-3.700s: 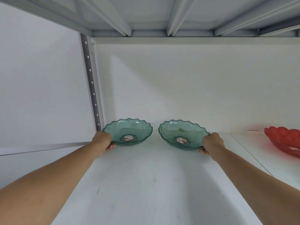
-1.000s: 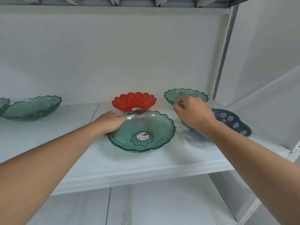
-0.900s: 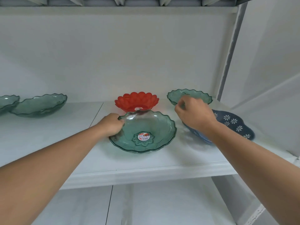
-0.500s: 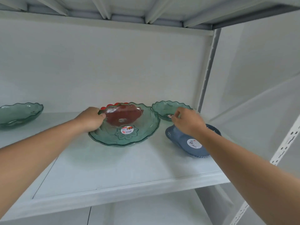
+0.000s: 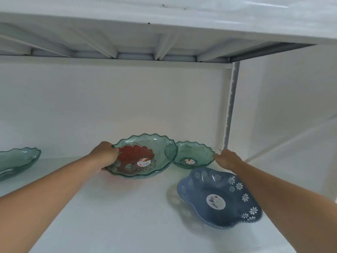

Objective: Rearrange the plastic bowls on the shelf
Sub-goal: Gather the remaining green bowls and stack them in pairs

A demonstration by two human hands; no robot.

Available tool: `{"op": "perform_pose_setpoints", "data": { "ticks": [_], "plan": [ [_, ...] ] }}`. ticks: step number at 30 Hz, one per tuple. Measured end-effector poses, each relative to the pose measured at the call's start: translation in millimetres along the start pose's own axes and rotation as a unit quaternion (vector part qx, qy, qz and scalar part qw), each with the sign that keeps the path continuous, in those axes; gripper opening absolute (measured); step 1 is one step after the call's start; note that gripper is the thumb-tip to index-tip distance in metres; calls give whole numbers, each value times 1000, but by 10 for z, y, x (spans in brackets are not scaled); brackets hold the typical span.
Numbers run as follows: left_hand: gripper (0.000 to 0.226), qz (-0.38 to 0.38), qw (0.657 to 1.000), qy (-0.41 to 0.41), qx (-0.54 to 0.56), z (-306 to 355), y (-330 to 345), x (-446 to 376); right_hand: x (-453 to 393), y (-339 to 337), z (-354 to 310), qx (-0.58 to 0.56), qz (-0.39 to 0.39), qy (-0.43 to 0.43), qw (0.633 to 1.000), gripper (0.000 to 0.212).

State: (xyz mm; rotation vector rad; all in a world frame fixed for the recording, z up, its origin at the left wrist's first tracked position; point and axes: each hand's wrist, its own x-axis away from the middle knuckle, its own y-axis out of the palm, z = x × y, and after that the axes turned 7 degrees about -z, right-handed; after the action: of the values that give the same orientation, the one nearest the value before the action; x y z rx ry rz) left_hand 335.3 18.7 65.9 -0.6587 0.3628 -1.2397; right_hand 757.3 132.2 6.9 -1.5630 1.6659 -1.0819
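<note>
A large clear green bowl (image 5: 160, 148) is tilted up near the back of the white shelf (image 5: 113, 212). My left hand (image 5: 106, 155) grips its left rim. A red bowl (image 5: 135, 155) shows through the green one; whether it lies behind or under it I cannot tell. To the right stands a small green bowl (image 5: 197, 152), and my right hand (image 5: 227, 159) pinches its right rim. A blue bowl (image 5: 209, 187) with white flowers lies in front, under my right forearm.
Another green bowl (image 5: 16, 161) sits at the far left of the shelf. A white upright post (image 5: 230, 106) closes the shelf on the right. The upper shelf's underside (image 5: 127, 46) hangs overhead.
The large green bowl has been pushed back and tilted over the red one. My right hand moved from the small green bowl's near rim to its right rim. The view rose closer to the shelf.
</note>
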Motion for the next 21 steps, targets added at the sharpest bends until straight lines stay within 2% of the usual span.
{"op": "perform_pose_setpoints", "data": {
  "ticks": [4,11,16,21],
  "plan": [
    [21,27,999,-21,8,83,-23,0,-487,112,6,-54,-38,-19,998,26],
    [25,84,995,-52,3,9,-323,108,-702,47,-215,-114,-42,11,993,10],
    [24,129,988,-77,18,-190,-670,248,-594,-194,-295,-165,-30,-4,986,24],
    [27,148,983,-92,61,-557,-1102,358,-184,-293,-630,-204,-21,-37,978,26]
  ]
}}
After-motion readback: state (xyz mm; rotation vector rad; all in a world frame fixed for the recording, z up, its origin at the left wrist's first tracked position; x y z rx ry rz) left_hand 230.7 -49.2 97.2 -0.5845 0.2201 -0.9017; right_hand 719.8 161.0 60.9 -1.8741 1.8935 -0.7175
